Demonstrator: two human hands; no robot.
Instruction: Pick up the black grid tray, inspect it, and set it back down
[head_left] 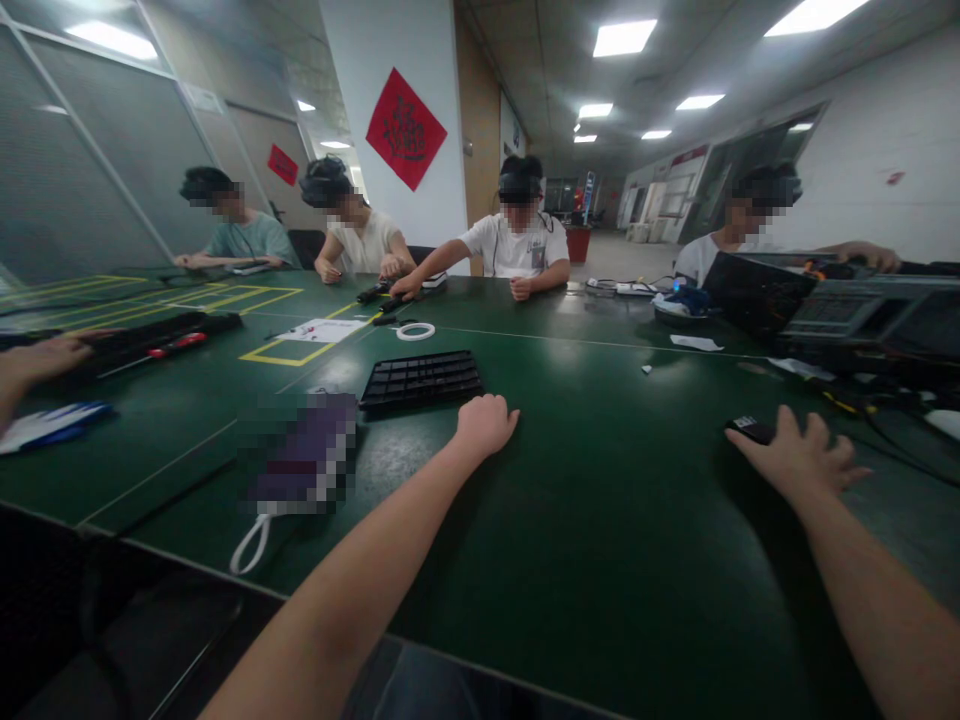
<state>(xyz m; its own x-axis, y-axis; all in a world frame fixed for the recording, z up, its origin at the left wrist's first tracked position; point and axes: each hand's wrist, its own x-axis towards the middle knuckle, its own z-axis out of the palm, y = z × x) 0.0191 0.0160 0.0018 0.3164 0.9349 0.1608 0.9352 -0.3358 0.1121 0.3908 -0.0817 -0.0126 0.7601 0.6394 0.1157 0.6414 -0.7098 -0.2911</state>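
My left hand point(486, 425) is curled into a loose fist close to the green table top. Just beyond it lies a black panel with a ribbed grid point(422, 379). I cannot make out anything inside the fist. At the right, my right hand point(802, 460) has its fingers spread apart. A small black object with pale markings point(752, 430) shows between its thumb and index finger. The thumb hides part of that object, and its kind is unclear.
A phone-like purple thing point(311, 455) with a white strap lies left of my forearm. A white ring point(415, 331) and a paper sheet point(322, 330) lie farther off. Computer hardware point(862, 310) stands at the right. Several people sit around the table; another person's hand point(45, 360) is at far left.
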